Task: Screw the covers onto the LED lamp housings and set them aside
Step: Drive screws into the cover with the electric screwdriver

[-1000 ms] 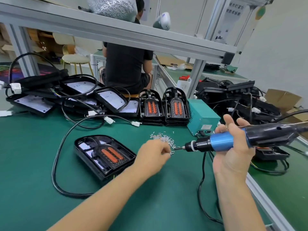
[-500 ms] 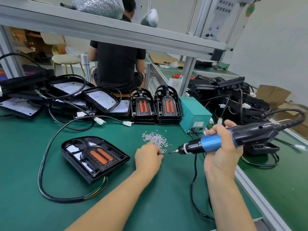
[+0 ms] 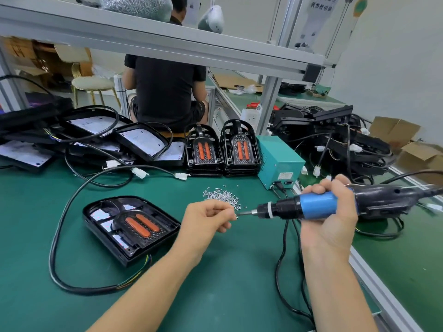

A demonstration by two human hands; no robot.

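Note:
A black LED lamp housing (image 3: 129, 226) with a cover bearing two orange strips lies flat on the green mat, its black cable looping around it. My left hand (image 3: 207, 218) hovers just right of it, fingers pinched on a small screw held against the driver's bit. My right hand (image 3: 328, 212) grips a blue and black electric screwdriver (image 3: 318, 204), its tip pointing left at the screw. A heap of small silver screws (image 3: 223, 196) lies just behind my left hand.
Two stacks of covered housings (image 3: 223, 149) stand at the back, next to a teal power box (image 3: 279, 160). Open housings with white boards (image 3: 141, 140) pile at back left, a tangle of black lamps (image 3: 335, 137) at back right. A person in black sits beyond the bench.
My left hand has lifted from the screw heap with a screw and brought it to the bit. The screwdriver has stayed pointing left in my right hand.

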